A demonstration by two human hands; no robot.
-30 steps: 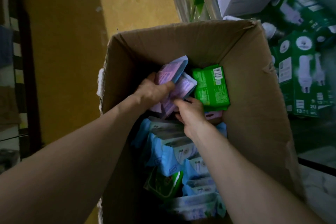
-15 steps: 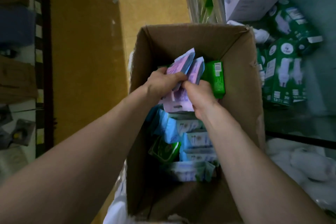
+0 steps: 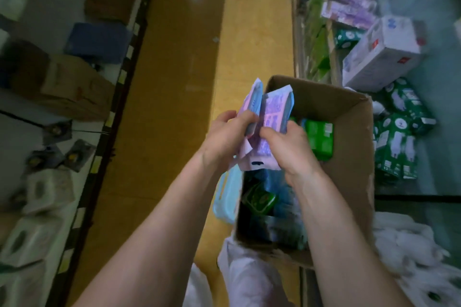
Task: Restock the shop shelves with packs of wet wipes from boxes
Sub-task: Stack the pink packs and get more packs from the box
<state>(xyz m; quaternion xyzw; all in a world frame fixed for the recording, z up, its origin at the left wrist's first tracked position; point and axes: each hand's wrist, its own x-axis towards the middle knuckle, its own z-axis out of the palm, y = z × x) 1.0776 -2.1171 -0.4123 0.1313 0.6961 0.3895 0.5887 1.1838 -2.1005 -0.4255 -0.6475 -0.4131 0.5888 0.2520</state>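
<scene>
Both hands grip a small stack of purple wipe packs above the left edge of the open cardboard box. The left hand curls round the left packs, the right hand round the right. A green pack lies inside at the far end.

Left hand and right hand hide the lower halves of the purple wipe packs; print above the fingertips is blurred. Beside the right fingers, the green pack has an unreadable label.
</scene>
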